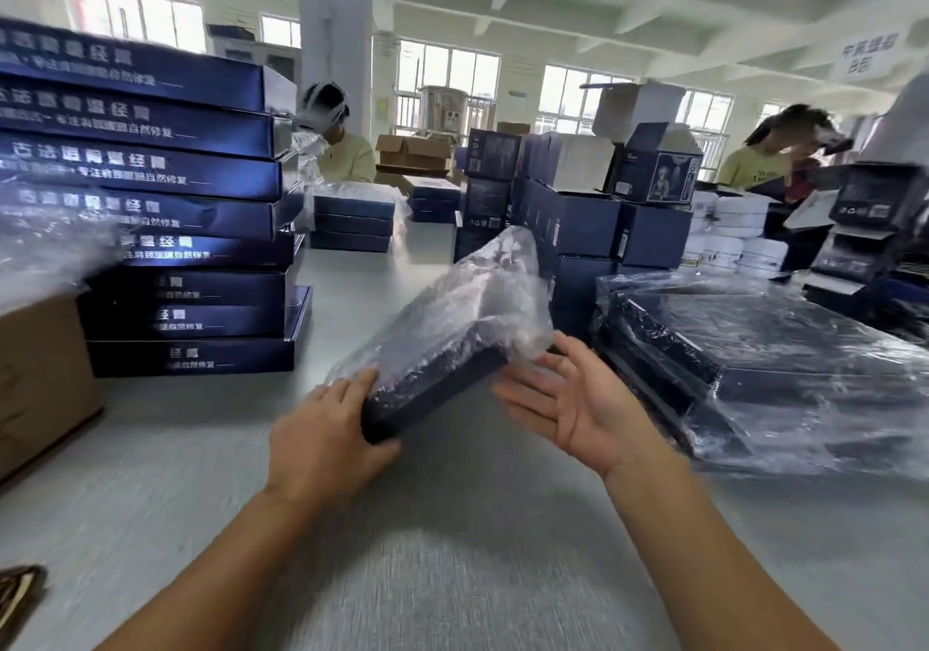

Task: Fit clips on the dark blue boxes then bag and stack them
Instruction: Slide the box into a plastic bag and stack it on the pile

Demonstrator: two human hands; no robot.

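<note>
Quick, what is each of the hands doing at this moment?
Left hand: grips the near corner of the bagged dark blue box.
Right hand: open, palm up, holding nothing, just beside the box.

daylight is pouring in through the windows (447,72) behind the pillar (334,37), blowing them out to white and keeping the room bright. you are casting a soft, broad shadow on the table (452,575) beneath your forearms. glare is streaking the plastic bag (467,298) and the wrapped stack (784,348) right of the pillar. motion blur is smearing everything, worst near the frame edges, and the wide lens is bending the box pile (151,187) left of the pillar.
</note>
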